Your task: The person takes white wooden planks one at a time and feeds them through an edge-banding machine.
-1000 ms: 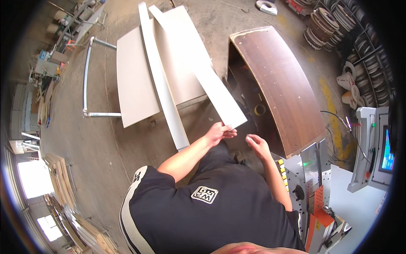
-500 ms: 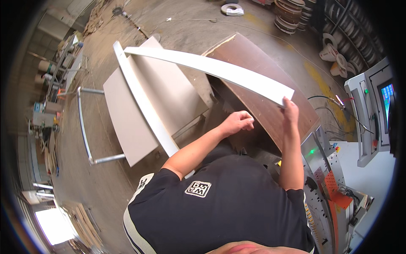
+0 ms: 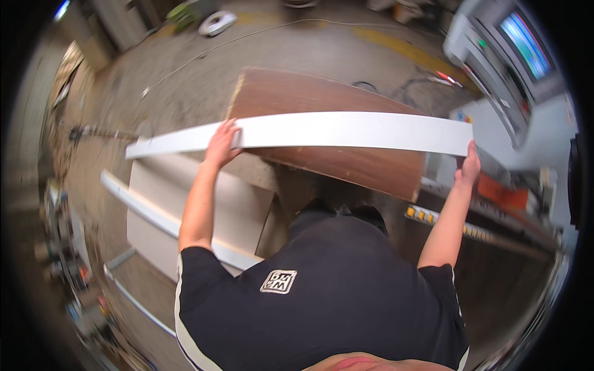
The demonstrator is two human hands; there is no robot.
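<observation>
Concrete floor [image 3: 284, 46] beneath, arms [image 3: 201, 198] reach forward, apart, left fingers [image 3: 229, 128] and right fingers [image 3: 472, 154] gripping a white board [image 3: 346, 130].

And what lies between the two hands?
In the head view, a long white board runs between left hand and right hand, with a brown panel behind it.
</observation>
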